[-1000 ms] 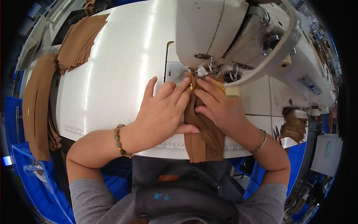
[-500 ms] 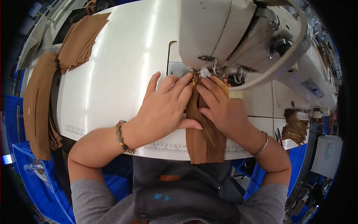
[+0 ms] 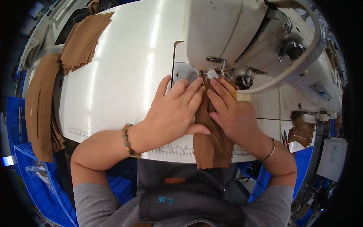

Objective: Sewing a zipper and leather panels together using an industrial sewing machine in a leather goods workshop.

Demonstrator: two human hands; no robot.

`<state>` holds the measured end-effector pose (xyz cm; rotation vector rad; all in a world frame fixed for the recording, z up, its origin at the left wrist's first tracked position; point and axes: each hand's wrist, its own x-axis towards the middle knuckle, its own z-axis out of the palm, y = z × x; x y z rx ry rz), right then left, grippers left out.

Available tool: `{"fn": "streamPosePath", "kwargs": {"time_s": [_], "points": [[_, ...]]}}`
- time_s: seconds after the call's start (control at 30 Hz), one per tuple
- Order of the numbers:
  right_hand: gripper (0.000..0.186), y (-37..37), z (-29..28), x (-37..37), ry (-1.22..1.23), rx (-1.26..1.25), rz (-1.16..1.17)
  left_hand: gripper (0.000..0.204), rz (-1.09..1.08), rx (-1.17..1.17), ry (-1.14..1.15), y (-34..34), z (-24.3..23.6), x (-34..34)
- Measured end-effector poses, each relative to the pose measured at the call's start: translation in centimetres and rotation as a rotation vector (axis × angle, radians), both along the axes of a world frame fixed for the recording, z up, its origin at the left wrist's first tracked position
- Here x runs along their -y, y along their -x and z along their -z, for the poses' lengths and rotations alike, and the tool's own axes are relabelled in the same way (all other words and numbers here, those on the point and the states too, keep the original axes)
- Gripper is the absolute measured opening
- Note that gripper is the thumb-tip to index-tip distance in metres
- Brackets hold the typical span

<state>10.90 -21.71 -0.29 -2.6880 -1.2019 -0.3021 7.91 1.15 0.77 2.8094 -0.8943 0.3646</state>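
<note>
A brown fabric piece (image 3: pixel 204 153) lies under the head of a white sewing machine (image 3: pixel 223 32) and hangs over the table's near edge. Along it runs a brown zipper (image 3: pixel 214 138), with a brass-coloured zipper pull (image 3: pixel 205 86) close to the needle area. My left hand (image 3: pixel 172 111) rests to the left of the zipper, fingers outstretched and fingertips at its edge, thumb over the cloth. To the right, my right hand (image 3: pixel 236 117) presses the fabric with extended fingers, its thumb against the zipper's fold. The needle tip is hard to make out.
A fanned stack of brown fabric pieces (image 3: pixel 81 43) lies at the far left, and longer brown panels (image 3: pixel 39 113) hang at the left edge. Brown zippers (image 3: pixel 301 133) are bundled at the right, near small scissors (image 3: pixel 285 138). Blue bins (image 3: pixel 38 178) stand below left.
The whole view has shifted slightly, so everything appears a little further right and lower. Both hands keep nearly the same place on the fabric beside the zipper.
</note>
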Motion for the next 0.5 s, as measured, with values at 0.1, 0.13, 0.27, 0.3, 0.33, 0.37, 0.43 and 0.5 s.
{"fn": "streamPosePath", "kwargs": {"time_s": [0.1, 0.13, 0.27, 0.3, 0.33, 0.37, 0.43, 0.5], "points": [[0.059, -0.18, -0.08, 0.02, -0.023, -0.017, 0.001, 0.091, -0.005, 0.038, 0.001, -0.07, -0.03, 0.01], [0.059, -0.23, -0.12, 0.03, -0.039, -0.040, -0.005, 0.091, -0.006, 0.037, 0.002, -0.08, -0.06, 0.01], [0.060, -0.32, -0.22, 0.05, -0.045, -0.038, -0.013, 0.090, -0.011, 0.033, -0.020, 0.00, -0.23, 0.01], [0.060, -0.35, -0.24, 0.06, -0.031, -0.017, -0.012, 0.090, -0.010, 0.043, -0.023, 0.00, -0.25, 0.01], [0.060, -0.37, -0.26, 0.06, -0.045, -0.039, -0.015, 0.090, -0.010, 0.042, -0.022, -0.02, -0.27, 0.00], [0.060, -0.39, -0.28, 0.07, -0.040, -0.043, -0.016, 0.090, -0.009, 0.044, -0.023, -0.09, -0.27, -0.01], [0.060, -0.43, -0.31, 0.06, -0.036, -0.049, -0.017, 0.090, -0.009, 0.044, -0.024, -0.19, -0.25, 0.01], [0.059, -0.48, -0.32, 0.05, -0.028, -0.034, -0.005, 0.090, -0.010, 0.047, -0.021, -0.25, -0.23, 0.05]]}}
